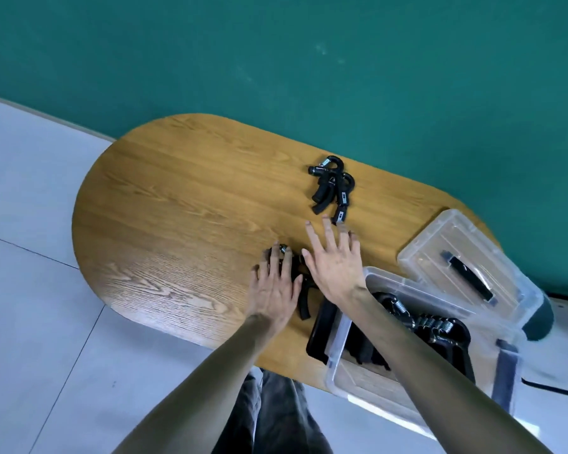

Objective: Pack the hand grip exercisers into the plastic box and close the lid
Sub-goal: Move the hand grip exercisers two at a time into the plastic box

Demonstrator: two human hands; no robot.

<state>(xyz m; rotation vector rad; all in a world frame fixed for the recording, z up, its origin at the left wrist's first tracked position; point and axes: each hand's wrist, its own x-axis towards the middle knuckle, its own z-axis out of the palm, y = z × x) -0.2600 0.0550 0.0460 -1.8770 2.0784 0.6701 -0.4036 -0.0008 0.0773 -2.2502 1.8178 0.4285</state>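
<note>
Two black hand grip exercisers [332, 188] lie together near the table's far edge. My right hand [333, 260] hovers just short of them, fingers spread, holding nothing. Another black exerciser [304, 299] lies nearer me, and my left hand [276, 283] rests flat over its top with the fingers wrapping it. The clear plastic box [335, 339] stands at the right front, with several exercisers [440, 329] inside; my right forearm crosses over it. Its clear lid [466, 260], with a black handle, lies apart behind the box.
The oval wooden table [164, 224] stands against a green wall [276, 60]. A black flat object [320, 332] lies against the box's left side. Grey tiled floor [30, 290] surrounds the table. My dark trousers [276, 414] show below the table's edge.
</note>
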